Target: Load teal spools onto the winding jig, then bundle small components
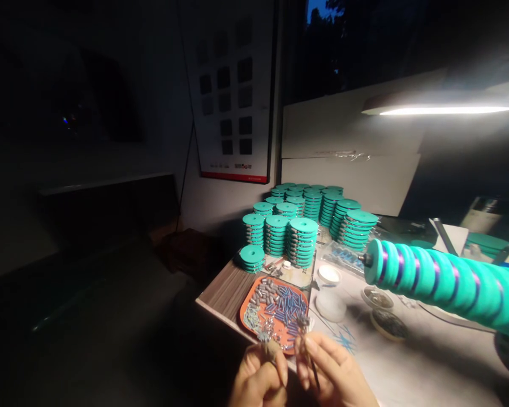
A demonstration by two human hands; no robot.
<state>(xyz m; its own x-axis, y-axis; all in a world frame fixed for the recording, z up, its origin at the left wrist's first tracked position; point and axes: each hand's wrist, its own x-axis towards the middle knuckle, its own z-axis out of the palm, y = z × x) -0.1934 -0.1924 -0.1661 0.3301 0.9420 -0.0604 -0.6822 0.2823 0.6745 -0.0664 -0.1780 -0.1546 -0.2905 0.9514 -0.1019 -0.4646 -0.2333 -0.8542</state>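
Note:
Near the bottom centre, my left hand is closed with a small greyish piece showing at its fingertips, too blurred to name. Just to its right, my right hand pinches a thin dark rod with a small grey piece at the top. The two hands are close together, in front of an orange tray holding grey cylinders, blue tubes and small metal parts.
Stacks of teal spools stand behind the tray. A long row of teal discs extends in from the right. Shallow dishes and blue sticks lie right of the tray. A lamp shines above.

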